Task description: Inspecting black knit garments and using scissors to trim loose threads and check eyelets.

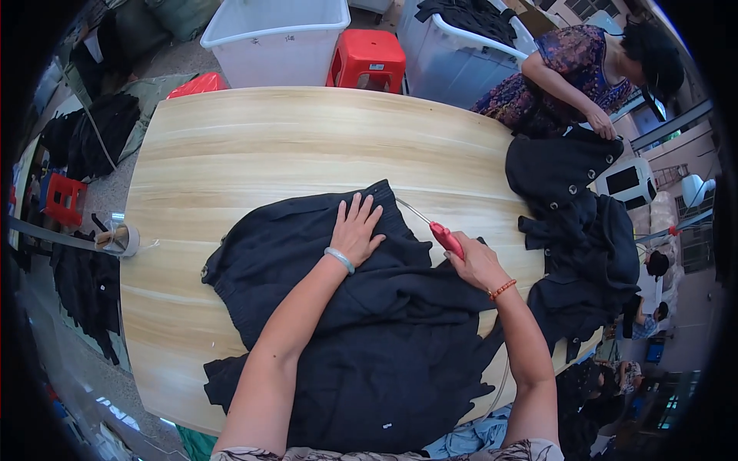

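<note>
A black garment with gathered elastic edges and a few metal eyelets lies spread over the near half of the wooden table. My left hand, fingers stretched, lies flat on its upper part, close to the gathered band. In my right hand is a red-handled tool with a thin, bent metal rod. The rod's tip reaches the edge of the gathered band, to the right of my left hand. Its exact kind I cannot make out. A pale cord runs down beside my right forearm.
Another person at the far right handles black garments with metal eyelets, heaped on the table's right side. Beyond the far edge stand a white bin, a red stool and a bin of black cloth. A small container sits at the left edge.
</note>
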{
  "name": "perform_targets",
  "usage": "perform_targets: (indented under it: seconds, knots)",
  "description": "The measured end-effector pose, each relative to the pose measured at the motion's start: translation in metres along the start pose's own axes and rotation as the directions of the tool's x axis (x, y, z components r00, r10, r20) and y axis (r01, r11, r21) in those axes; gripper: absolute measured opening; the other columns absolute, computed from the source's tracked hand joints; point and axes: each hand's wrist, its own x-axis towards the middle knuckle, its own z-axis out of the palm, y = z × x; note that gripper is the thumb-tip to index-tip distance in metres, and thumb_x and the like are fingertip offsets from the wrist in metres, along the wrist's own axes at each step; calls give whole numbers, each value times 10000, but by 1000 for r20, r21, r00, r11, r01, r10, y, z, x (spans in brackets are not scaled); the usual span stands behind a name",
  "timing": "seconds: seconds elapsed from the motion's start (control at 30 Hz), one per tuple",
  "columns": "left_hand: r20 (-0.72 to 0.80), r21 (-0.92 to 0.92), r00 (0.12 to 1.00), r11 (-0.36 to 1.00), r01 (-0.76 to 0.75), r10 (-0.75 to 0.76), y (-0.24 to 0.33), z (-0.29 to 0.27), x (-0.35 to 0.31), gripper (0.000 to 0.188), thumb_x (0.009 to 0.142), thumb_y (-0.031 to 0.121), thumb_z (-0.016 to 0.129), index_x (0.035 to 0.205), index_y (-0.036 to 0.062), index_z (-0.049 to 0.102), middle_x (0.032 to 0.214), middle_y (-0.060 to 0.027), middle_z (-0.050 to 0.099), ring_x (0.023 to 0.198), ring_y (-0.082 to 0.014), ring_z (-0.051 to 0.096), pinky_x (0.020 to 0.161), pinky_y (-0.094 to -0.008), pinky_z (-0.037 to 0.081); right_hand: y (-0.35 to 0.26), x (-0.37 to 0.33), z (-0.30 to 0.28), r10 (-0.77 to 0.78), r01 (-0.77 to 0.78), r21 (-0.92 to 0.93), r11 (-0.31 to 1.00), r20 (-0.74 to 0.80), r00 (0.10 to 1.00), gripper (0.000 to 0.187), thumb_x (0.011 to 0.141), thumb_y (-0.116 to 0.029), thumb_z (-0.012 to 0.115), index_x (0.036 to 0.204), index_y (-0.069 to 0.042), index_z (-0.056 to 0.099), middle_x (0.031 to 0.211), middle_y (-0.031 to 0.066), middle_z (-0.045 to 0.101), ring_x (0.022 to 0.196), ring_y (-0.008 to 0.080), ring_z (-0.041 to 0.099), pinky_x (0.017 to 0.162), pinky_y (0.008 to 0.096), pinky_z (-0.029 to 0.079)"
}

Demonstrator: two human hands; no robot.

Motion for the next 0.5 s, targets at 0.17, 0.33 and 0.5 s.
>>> perform_targets:
  seconds: [0.17, 0.33, 0.5]
  knots:
    - [82, 99, 997, 995, -11, 3, 3, 19, 11, 609, 900, 476, 587, 1413, 158, 509, 1562, -105, 330, 1473, -355, 203, 1185, -575, 94, 19, 4, 10, -29, 29, 55, 998, 7, 1000, 299, 916, -254, 584, 1163, -94, 532, 895, 243, 666, 880, 448, 637, 774, 502, 499]
    - [112, 104, 994, 994, -16, 5, 1, 22, 8, 614, 904, 508, 562, 1428, 195, 496, 1573, -91, 318, 1480, -354, 186, 1181, -595, 65, 5, 19, 6, -26, 23, -38, 999, -64, 998, 272, 885, -237, 594, 1070, -49, 528, 792, 247, 658, 797, 450, 641, 735, 528, 494]
    - [117, 116, 993, 993, -29, 15, 2, 16, 9, 619, 904, 520, 548, 1421, 184, 502, 1571, -102, 322, 1481, -355, 186, 1176, -608, 67, -39, 22, 2, -195, 204, -94, 974, 98, 976, 305, 873, -246, 614, 1086, -42, 533, 785, 237, 660, 778, 444, 647, 722, 527, 509]
